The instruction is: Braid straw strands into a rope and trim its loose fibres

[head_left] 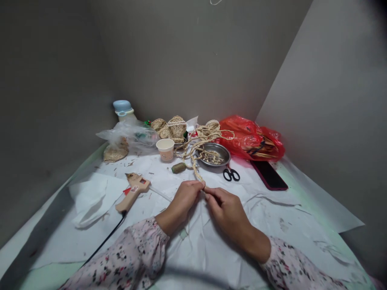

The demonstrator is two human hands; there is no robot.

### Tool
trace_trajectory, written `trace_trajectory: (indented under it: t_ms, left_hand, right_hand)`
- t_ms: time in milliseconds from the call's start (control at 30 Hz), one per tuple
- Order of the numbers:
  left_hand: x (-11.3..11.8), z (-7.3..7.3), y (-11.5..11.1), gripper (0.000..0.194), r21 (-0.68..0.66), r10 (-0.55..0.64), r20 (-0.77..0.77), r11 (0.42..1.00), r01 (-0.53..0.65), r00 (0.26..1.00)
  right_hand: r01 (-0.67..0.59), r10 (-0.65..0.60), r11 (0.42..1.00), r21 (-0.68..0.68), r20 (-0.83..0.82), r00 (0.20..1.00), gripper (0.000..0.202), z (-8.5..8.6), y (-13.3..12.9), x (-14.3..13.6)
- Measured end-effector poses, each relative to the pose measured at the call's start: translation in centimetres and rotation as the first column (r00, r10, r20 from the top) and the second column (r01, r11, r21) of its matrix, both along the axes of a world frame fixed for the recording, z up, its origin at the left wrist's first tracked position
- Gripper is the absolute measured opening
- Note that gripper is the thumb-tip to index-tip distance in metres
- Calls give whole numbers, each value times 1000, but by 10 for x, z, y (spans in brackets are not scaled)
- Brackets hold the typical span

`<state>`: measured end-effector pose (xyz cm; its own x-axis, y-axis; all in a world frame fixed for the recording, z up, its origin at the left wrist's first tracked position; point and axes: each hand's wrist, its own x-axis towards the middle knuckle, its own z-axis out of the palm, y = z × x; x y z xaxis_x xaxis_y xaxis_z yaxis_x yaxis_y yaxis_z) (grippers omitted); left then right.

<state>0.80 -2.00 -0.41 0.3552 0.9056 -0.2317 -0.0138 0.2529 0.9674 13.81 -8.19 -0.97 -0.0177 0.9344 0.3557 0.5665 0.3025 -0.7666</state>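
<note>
A straw-coloured braided cord (196,172) runs from a loose heap near the wall down to my hands. My left hand (186,200) is closed, pinching the near end of the cord between thumb and fingers. Right beside it, my right hand (227,209) is closed too, with its fingertips pressed together at the same cord end. Just beyond the hands lie a small green-brown spool (179,168) and black-handled scissors (231,174). A steel bowl (225,157) with straw scraps stands behind, and part of the cord heap lies over its rim.
At left lies a beige glue gun (134,192) with its cord. A paper cup (165,150), woven straw pieces (177,129), a clear plastic bag (130,133) and a blue-lidded bottle (122,108) stand further back. A red bag (248,139) and a phone (269,175) are at right.
</note>
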Motion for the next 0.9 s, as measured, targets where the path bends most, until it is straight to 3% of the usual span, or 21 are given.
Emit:
trace_trajectory:
  t_ms: [200,333,400,433,533,633,767,900]
  left_hand:
    - [-1,2,2,31,-35,-7,16,999,8,1000]
    - [-2,7,2,33,-2,-14,-19,1000,14,1000]
    - [-3,7,1,33,22,-32,-31,999,33,999]
    - [-3,7,1,33,35,-45,-36,998,46,998]
    - [-2,4,1,30,71,-85,-29,994,87,996]
    - [1,0,1,24,111,-165,32,981,161,986]
    - [3,-4,1,27,170,-299,67,944,284,952]
    - [1,-5,3,26,297,-241,-160,913,279,957]
  right_hand:
    - [-108,93,989,98,146,985,22,5,-8,-1]
    - [132,-115,973,189,-98,988,23,17,-6,10]
    - [217,-186,971,104,-246,951,24,17,3,17]
    - [189,-176,982,13,-304,936,25,16,9,20]
    - [-62,-44,973,-224,-441,896,32,8,22,23]
    - [-221,67,936,-275,-476,877,32,1,25,21]
    - [-212,4,905,-368,-493,870,30,1,23,19]
    - [-103,-43,915,-391,-346,937,26,-1,24,23]
